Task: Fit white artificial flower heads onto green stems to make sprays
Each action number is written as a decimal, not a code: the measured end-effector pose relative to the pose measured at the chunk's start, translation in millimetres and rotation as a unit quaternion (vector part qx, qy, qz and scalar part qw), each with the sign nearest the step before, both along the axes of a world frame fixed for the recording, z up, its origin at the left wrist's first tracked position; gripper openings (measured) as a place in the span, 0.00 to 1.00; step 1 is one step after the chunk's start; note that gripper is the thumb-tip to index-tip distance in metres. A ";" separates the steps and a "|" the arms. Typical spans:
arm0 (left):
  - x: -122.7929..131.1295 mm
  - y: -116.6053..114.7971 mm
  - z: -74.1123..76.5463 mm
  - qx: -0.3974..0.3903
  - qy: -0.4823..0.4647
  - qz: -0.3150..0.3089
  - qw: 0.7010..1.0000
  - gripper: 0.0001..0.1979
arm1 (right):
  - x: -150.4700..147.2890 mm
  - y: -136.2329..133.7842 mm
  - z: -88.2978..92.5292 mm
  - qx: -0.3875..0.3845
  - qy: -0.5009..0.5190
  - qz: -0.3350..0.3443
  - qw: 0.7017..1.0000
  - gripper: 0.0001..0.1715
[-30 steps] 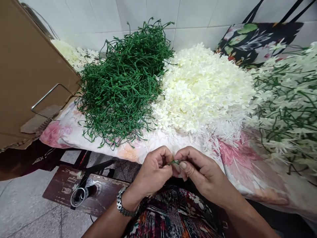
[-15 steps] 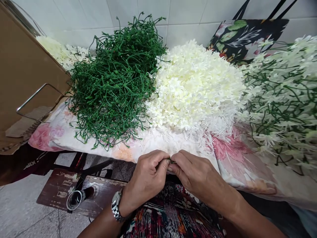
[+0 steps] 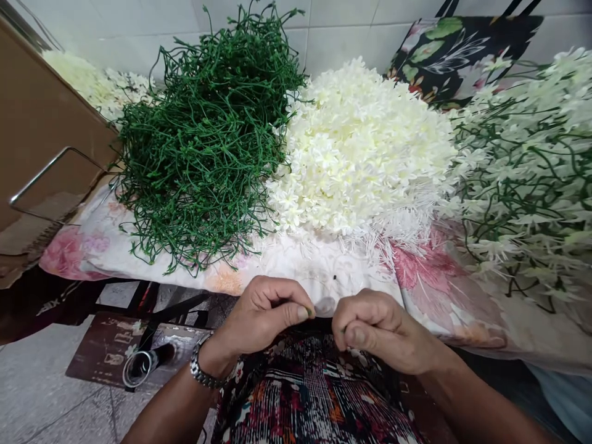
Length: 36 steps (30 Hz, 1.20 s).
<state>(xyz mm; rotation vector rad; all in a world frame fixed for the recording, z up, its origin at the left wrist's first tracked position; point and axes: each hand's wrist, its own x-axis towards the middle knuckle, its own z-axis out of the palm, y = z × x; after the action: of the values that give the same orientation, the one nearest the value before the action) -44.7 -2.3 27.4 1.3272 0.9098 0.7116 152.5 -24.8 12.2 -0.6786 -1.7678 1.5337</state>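
My left hand wears a metal watch and pinches a tiny green bit between thumb and forefinger; most of it is hidden. A short gap away, my right hand is closed, thumb pressed on curled fingers, with only a speck of green at its fingertips. Both are at the near edge of the flowered cloth. Beyond them lie a heap of green plastic stems on the left and a pile of white artificial blossoms in the middle.
Stemmed white flowers stand on the right, before a black floral bag. A cardboard box with a wire handle is at left. Below are a brown stool and a glass. One dark speck lies on the cloth.
My hands, touching at the fingertips before, have come apart, the left to the left and the right a little right and down. A dark speck now shows on the cloth. The view has shifted slightly.
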 end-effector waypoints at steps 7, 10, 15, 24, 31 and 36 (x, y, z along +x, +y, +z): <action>-2.8 24.3 -13.9 0.450 0.326 0.130 0.821 0.12 | 14.1 -0.4 10.3 0.182 -0.193 -0.173 0.949 0.14; 0.2 26.3 -25.6 0.496 0.383 0.106 0.772 0.14 | 21.2 -2.2 12.6 0.224 -0.232 -0.229 0.919 0.08; 3.5 17.7 -27.3 0.521 0.342 0.151 0.767 0.14 | 34.5 -4.6 6.4 0.256 -0.260 -0.286 0.886 0.08; 35.2 -10.9 -5.8 -0.116 -0.104 -0.044 0.987 0.21 | 11.1 -9.2 14.7 0.381 -0.191 -0.301 0.853 0.12; 46.8 -5.1 -3.5 -0.349 -0.270 0.068 0.895 0.09 | -9.3 -17.1 -6.7 0.502 -0.240 -0.323 0.765 0.13; 43.2 -6.9 -0.7 -0.313 -0.235 0.143 0.909 0.11 | -10.7 -20.4 -15.3 0.518 -0.268 -0.290 0.759 0.13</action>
<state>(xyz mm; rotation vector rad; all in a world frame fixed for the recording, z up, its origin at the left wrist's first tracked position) -1.5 -9.2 26.7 0.4243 0.8408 0.8244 141.8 -45.2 -3.1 -0.9563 -2.1373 -0.1906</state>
